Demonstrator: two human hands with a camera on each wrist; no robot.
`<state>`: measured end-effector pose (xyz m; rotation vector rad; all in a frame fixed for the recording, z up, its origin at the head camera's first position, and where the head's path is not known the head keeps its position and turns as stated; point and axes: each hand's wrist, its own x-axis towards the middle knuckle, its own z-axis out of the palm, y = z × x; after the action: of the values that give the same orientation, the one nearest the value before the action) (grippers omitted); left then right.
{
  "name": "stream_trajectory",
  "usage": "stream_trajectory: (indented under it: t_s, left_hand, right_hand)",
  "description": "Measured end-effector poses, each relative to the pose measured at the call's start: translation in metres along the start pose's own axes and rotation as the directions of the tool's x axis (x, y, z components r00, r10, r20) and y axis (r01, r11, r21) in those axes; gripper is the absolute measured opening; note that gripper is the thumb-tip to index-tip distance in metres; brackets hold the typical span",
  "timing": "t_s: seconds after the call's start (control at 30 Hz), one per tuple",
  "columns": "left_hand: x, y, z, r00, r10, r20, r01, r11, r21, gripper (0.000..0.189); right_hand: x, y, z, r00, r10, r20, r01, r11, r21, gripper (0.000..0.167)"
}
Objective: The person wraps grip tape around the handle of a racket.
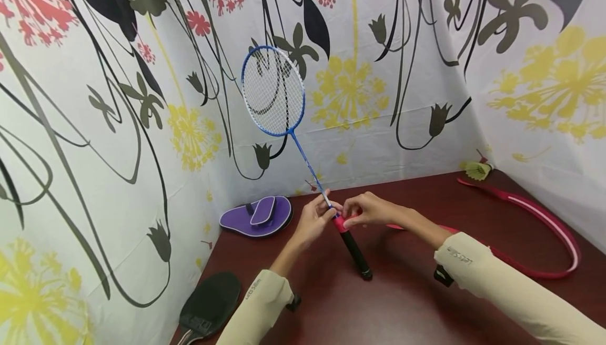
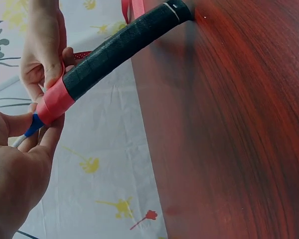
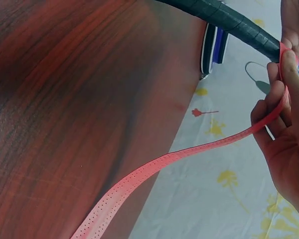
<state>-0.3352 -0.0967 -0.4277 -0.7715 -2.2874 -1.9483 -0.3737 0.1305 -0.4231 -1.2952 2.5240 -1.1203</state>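
A blue and white badminton racket (image 1: 303,150) stands tilted, its strung head up and its black handle (image 1: 355,253) down at the table. My left hand (image 1: 312,221) grips it at the cone just above the handle. Around the handle's top runs a band of pink grip tape (image 2: 55,102). With thumb and fingers my right hand (image 1: 374,210) pinches the tape against the handle. From those fingers the loose perforated tape (image 3: 189,152) trails off; in the head view its long tail (image 1: 558,219) curves over the table's right side.
A purple paddle case (image 1: 236,222) lies at the table's back left. Nearer on the left is a black table tennis paddle (image 1: 210,303). A yellow shuttlecock (image 1: 475,170) sits in the far right corner. Patterned cloth walls (image 1: 426,92) rise behind the dark red table (image 1: 402,308).
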Motion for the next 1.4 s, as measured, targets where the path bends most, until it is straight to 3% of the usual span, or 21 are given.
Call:
stream_trajectory:
  t_s: [0.2, 0.5, 0.7, 0.87, 1.03, 1.2, 1.4]
  left_hand:
    - [-0.004, -0.003, -0.005, 0.999, 0.044, 0.012, -0.043, 0.996, -0.074, 0.075]
    - [-0.004, -0.002, -0.011, 0.995, 0.08, 0.064, -0.072, 0.991, -0.115, 0.07]
    - [-0.006, -0.004, -0.012, 0.996, 0.067, 0.062, -0.059, 0.991, -0.122, 0.072]
    - [-0.005, -0.001, -0.008, 0.997, 0.059, 0.049, -0.052, 0.989, -0.135, 0.071]
    - [-0.003, 0.004, -0.001, 0.998, 0.053, -0.028, -0.055, 0.995, -0.084, 0.065]
    - [-0.003, 0.009, 0.005, 0.993, 0.056, -0.1, -0.053, 0.998, 0.03, 0.053]
    - [-0.005, 0.014, 0.01, 0.989, 0.07, -0.129, -0.049, 0.986, 0.159, 0.048]
  right_hand:
    - [0.005, 0.005, 0.008, 1.0, 0.008, 0.01, -0.008, 0.999, 0.054, 0.022]
    - [0.008, 0.0, 0.012, 0.998, 0.057, 0.012, -0.057, 0.994, 0.089, 0.034]
    - [0.007, -0.002, 0.014, 0.989, 0.099, 0.114, -0.115, 0.983, 0.142, 0.034]
    - [0.006, -0.006, 0.015, 0.988, 0.057, 0.145, -0.072, 0.992, 0.099, 0.024]
    - [0.008, -0.009, 0.013, 0.995, 0.043, 0.086, -0.046, 0.998, 0.032, 0.026]
    - [0.01, -0.009, 0.015, 0.999, 0.036, 0.022, -0.035, 0.999, -0.033, 0.036]
    - [0.013, -0.008, 0.022, 1.0, 0.02, -0.019, -0.022, 0.994, -0.108, 0.04]
